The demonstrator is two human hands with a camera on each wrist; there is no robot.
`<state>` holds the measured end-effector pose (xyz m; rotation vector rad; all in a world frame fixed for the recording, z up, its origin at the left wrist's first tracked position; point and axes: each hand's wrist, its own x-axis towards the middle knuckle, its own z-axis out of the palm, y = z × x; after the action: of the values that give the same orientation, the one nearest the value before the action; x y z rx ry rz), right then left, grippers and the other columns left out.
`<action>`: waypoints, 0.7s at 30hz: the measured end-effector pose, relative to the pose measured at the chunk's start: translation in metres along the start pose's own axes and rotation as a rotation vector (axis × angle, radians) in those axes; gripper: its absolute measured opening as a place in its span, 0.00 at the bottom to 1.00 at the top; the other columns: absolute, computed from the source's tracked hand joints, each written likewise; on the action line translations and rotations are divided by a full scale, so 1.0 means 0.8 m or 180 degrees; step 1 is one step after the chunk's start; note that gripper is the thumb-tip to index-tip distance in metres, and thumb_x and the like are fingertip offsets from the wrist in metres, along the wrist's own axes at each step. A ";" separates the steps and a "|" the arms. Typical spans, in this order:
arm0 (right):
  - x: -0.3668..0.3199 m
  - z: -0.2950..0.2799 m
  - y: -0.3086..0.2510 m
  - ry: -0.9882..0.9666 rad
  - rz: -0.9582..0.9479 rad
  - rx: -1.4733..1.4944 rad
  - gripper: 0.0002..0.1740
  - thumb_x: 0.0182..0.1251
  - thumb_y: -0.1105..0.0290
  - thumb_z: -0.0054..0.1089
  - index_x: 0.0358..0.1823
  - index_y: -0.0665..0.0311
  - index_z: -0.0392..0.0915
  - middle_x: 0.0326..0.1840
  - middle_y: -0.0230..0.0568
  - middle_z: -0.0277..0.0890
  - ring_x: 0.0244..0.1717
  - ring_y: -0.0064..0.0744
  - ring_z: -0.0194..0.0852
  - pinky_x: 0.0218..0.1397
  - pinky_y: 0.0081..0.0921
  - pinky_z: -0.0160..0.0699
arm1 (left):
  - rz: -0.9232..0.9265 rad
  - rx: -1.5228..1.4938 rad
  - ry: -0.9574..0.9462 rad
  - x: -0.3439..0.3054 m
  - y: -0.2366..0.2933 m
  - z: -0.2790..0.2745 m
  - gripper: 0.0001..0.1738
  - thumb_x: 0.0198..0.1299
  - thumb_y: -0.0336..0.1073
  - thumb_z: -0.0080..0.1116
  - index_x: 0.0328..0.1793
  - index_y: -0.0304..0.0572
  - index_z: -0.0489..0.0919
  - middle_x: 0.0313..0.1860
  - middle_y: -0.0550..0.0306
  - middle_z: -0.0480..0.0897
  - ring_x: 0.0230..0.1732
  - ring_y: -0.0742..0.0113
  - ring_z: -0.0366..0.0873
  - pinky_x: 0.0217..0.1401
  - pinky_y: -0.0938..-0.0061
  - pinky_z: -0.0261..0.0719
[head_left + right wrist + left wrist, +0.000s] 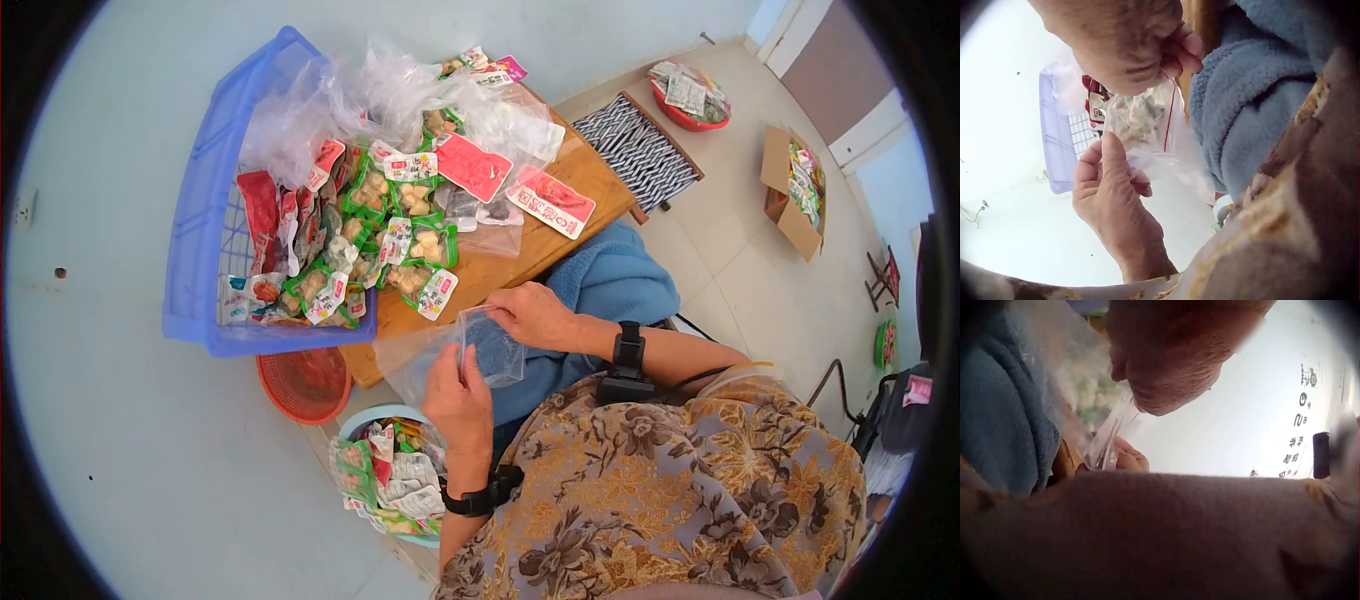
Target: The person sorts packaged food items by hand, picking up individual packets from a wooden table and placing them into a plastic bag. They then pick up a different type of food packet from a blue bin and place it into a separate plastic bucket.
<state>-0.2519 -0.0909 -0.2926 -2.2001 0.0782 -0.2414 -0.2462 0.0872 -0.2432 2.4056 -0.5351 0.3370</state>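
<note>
A clear plastic bag (405, 362) is stretched between the two hands in front of the body, above a blue cloth (618, 272). The left hand (460, 400) pinches one side of it between thumb and fingers. The right hand (537, 316) pinches its upper edge. In the right wrist view the bag (1175, 153) shows a red line along one edge, with the left hand (1119, 206) below and the right hand (1125, 47) above. The left wrist view shows the right hand (1132, 457) at the bag's folded edge, the left hand (1175, 353) nearer the camera.
A blue basket (195, 225) and wooden table (590, 165) bear green-edged snack packs (410, 200), red packets (472, 167) and loose clear bags (390, 90). Below are a red basket (300, 385) and a light blue basin (360, 418) of packets. A carton (777, 165) stands on the floor.
</note>
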 end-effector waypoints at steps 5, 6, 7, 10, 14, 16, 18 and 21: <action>-0.002 0.006 0.006 -0.0021 0.0114 0.0008 0.07 0.66 0.68 0.60 0.37 0.65 0.80 0.27 0.52 0.80 0.32 0.56 0.81 0.34 0.46 0.78 | 0.0021 -0.0566 0.0238 -0.001 0.003 0.001 0.07 0.63 0.32 0.65 0.41 0.35 0.83 0.24 0.50 0.80 0.22 0.60 0.75 0.29 0.69 0.75; -0.002 0.006 0.007 0.0008 0.0118 0.0034 0.07 0.66 0.68 0.61 0.37 0.65 0.80 0.27 0.51 0.80 0.32 0.56 0.81 0.35 0.46 0.78 | 0.0021 -0.0586 0.0235 -0.001 0.004 0.000 0.07 0.63 0.32 0.65 0.41 0.35 0.83 0.24 0.50 0.80 0.22 0.60 0.75 0.29 0.69 0.75; -0.003 0.006 0.009 0.0011 0.0124 0.0022 0.07 0.66 0.68 0.61 0.37 0.65 0.80 0.27 0.51 0.80 0.32 0.56 0.81 0.35 0.46 0.78 | -0.0127 -0.0626 0.0290 -0.001 0.003 -0.002 0.07 0.63 0.32 0.65 0.40 0.35 0.83 0.24 0.51 0.80 0.22 0.62 0.75 0.28 0.70 0.74; -0.001 0.008 0.011 -0.0052 0.0164 -0.0011 0.07 0.66 0.67 0.60 0.37 0.64 0.80 0.28 0.51 0.81 0.33 0.56 0.81 0.35 0.46 0.78 | -0.0300 -0.0617 0.0206 -0.002 0.001 -0.006 0.06 0.63 0.31 0.65 0.40 0.34 0.83 0.27 0.49 0.82 0.25 0.60 0.77 0.30 0.70 0.76; 0.007 -0.009 0.002 -0.0442 0.0187 -0.0060 0.13 0.64 0.60 0.64 0.41 0.62 0.82 0.27 0.48 0.81 0.32 0.51 0.83 0.37 0.43 0.79 | -0.0206 -0.0601 0.0107 -0.002 -0.003 -0.003 0.05 0.63 0.30 0.64 0.40 0.33 0.83 0.31 0.47 0.84 0.28 0.56 0.81 0.32 0.68 0.78; 0.012 -0.021 -0.005 -0.0783 0.0303 -0.0034 0.17 0.63 0.55 0.65 0.42 0.61 0.83 0.27 0.47 0.82 0.33 0.50 0.83 0.38 0.43 0.80 | -0.0223 -0.0669 0.0240 -0.002 -0.009 0.002 0.06 0.64 0.31 0.64 0.39 0.34 0.83 0.27 0.49 0.82 0.25 0.61 0.78 0.30 0.69 0.76; 0.018 -0.028 -0.005 -0.0806 0.0278 0.0134 0.22 0.60 0.49 0.68 0.44 0.61 0.84 0.26 0.44 0.81 0.30 0.45 0.83 0.35 0.38 0.80 | -0.0258 -0.0720 0.0375 -0.001 -0.010 0.001 0.08 0.64 0.33 0.64 0.39 0.34 0.83 0.23 0.51 0.80 0.21 0.65 0.75 0.28 0.71 0.74; 0.027 -0.028 0.008 -0.0514 0.0206 0.0398 0.21 0.61 0.51 0.68 0.42 0.62 0.84 0.25 0.44 0.81 0.27 0.43 0.82 0.33 0.36 0.79 | -0.0278 -0.0593 0.0403 -0.001 -0.010 -0.004 0.07 0.64 0.33 0.64 0.39 0.35 0.83 0.23 0.51 0.80 0.22 0.64 0.76 0.28 0.70 0.74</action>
<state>-0.2350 -0.1156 -0.2815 -2.0808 0.0434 -0.0311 -0.2436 0.0952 -0.2451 2.2032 -0.3855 0.3812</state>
